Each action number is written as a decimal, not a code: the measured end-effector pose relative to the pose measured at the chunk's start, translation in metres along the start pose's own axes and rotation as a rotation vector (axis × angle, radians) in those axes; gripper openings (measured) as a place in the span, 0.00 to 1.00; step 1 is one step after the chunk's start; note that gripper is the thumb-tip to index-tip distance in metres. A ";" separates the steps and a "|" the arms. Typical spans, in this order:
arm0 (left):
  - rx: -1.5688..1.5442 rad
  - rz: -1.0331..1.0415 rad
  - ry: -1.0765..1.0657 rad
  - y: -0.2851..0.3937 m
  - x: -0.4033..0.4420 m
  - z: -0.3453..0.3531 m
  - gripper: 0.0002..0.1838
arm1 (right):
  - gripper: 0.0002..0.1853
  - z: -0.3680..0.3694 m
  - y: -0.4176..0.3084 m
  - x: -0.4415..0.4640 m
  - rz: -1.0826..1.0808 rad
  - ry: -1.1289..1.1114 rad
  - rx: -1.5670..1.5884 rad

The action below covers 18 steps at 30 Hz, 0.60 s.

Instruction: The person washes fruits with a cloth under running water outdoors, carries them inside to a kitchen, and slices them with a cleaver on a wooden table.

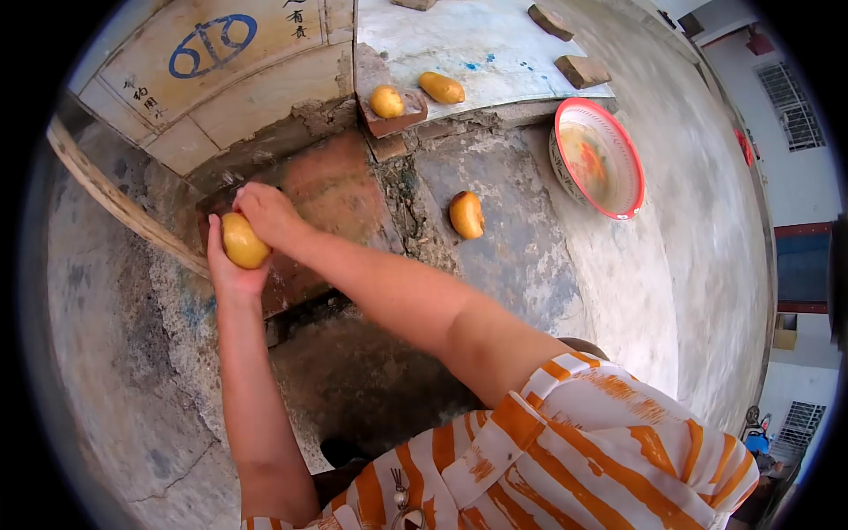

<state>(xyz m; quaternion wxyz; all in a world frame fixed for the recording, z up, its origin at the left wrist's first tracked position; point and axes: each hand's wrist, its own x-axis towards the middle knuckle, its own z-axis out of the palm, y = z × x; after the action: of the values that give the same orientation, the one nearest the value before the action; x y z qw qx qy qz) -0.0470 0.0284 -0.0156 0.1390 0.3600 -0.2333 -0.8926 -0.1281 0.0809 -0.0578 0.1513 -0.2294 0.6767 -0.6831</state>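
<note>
And there's the yellow potato (245,243), rounded, glossy and wet-looking, with a bright shine on its smooth skin! The left hand (237,279) cups it from below, over the reddish slab (337,184); the right hand (269,215) bends against its upper side, fingers curled, whether gripping anything I can't tell.

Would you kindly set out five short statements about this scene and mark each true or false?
1. The left hand holds a potato. True.
2. The basin is edged in blue. False: the basin is edged in red.
3. Another potato rests on a brick. True.
4. The right hand is inside the basin. False: the right hand is at the held potato.
5. The shirt has orange stripes. True.
</note>
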 end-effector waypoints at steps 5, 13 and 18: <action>-0.059 -0.094 -0.078 -0.004 0.008 -0.013 0.25 | 0.15 -0.023 0.004 0.001 0.248 -0.185 -0.017; -0.140 -0.150 -0.095 -0.003 0.019 -0.028 0.22 | 0.15 -0.046 0.030 0.027 0.333 0.046 0.194; -0.184 -0.203 -0.084 -0.006 0.019 -0.030 0.20 | 0.16 -0.097 0.010 0.089 0.312 0.056 0.208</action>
<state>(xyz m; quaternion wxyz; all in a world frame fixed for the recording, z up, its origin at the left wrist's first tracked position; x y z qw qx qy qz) -0.0395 0.0161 -0.0484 0.0707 0.3296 -0.1184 -0.9340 -0.2547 0.1176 -0.0559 0.2592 -0.0858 0.6337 -0.7238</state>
